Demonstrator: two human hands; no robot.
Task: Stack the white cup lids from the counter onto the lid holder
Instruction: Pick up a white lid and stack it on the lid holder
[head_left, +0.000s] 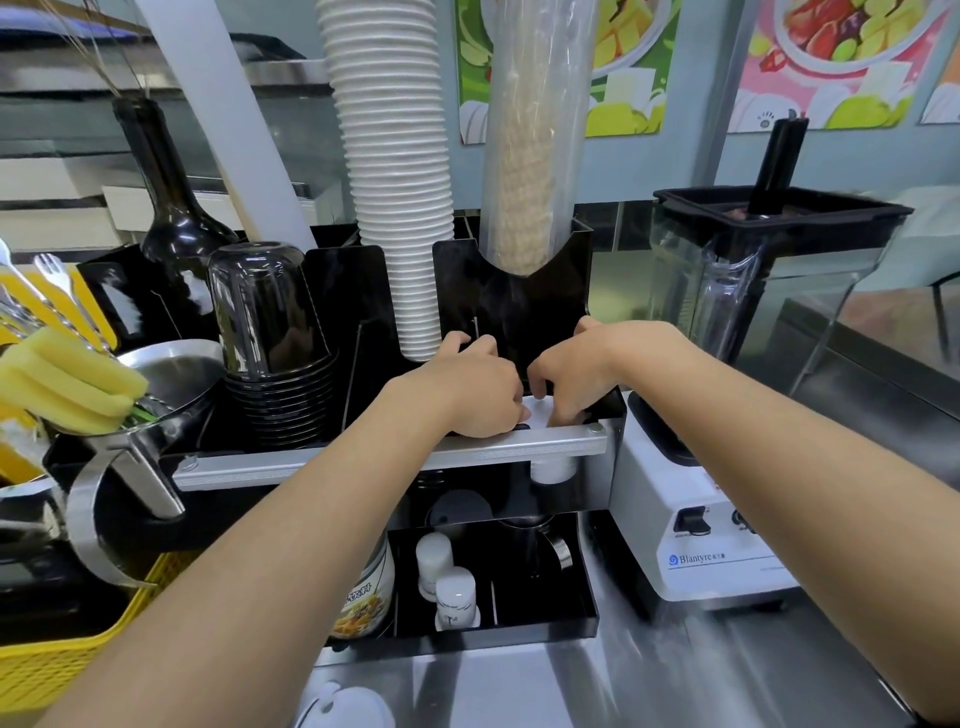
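- Left hand (480, 392), right hand (574, 376): fingers curled onto white lids (540, 413), seating them in the holder (519, 306).
- Remaining: more lids (343, 709) on the counter (675, 675); task looks unfinished.

The glossy black acrylic lid holder (509, 306) carries a brushed, ribbed aluminium front rail (395, 456), and the near counter (675, 675) is streaky brushed steel. At left, porous yellow foam sponges (67, 384) rest beside a polished steel jug (171, 384). The tall white cup stack (395, 171) looks matt, ridged paper; the blender jar (753, 291) at right is clear smooth plastic.
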